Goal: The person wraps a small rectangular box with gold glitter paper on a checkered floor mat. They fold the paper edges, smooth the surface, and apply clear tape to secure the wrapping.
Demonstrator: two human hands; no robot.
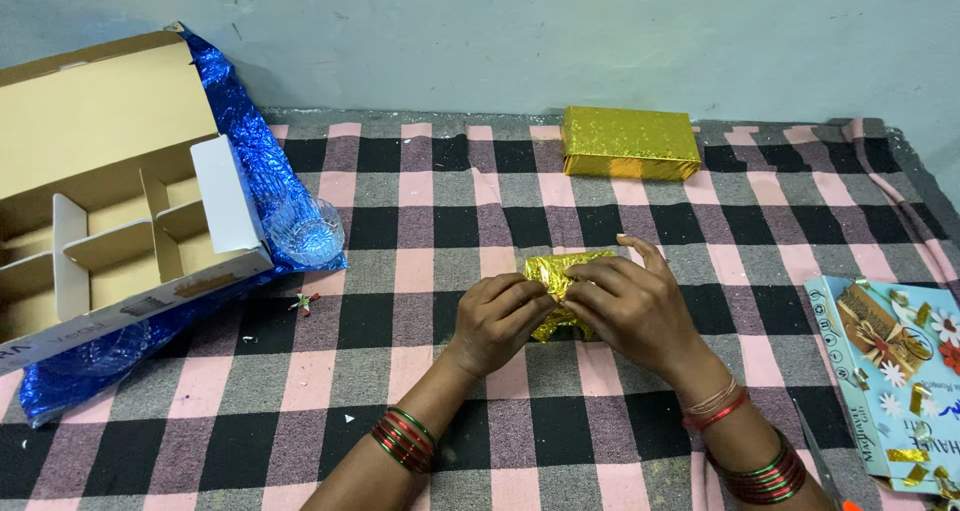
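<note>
Two hands meet over a small gold packet (556, 289) near the middle of a checked cloth (420, 371) in black, pink and grey. The left hand (497, 319) curls its fingers together and pinches the packet's near left edge between thumb and fingertips. The right hand (632, 309) lies over the packet's right side, fingers bent and pressed on the crinkled foil, the forefinger stretched along its far edge. Both wrists carry red and green bangles. The packet rests on the cloth, partly hidden under the hands, so what the foil wraps cannot be told. Farther back, well apart from the hands, sits a gold box (630, 143), fully wrapped and closed. At the left a cardboard box (100, 151) lies open on blue foil (245, 131); white card dividers split it into several compartments, and the ones in view look bare. A clear glass bowl (306, 231) stands just beside the box's near corner, on the blue foil, with nothing visible in it. A tiny red and green scrap (303, 302) lies on the cloth near the foil's edge. At the right edge a blue card (880, 371) decorated with gold ribbon bits and paper flowers rests on the cloth.
</note>
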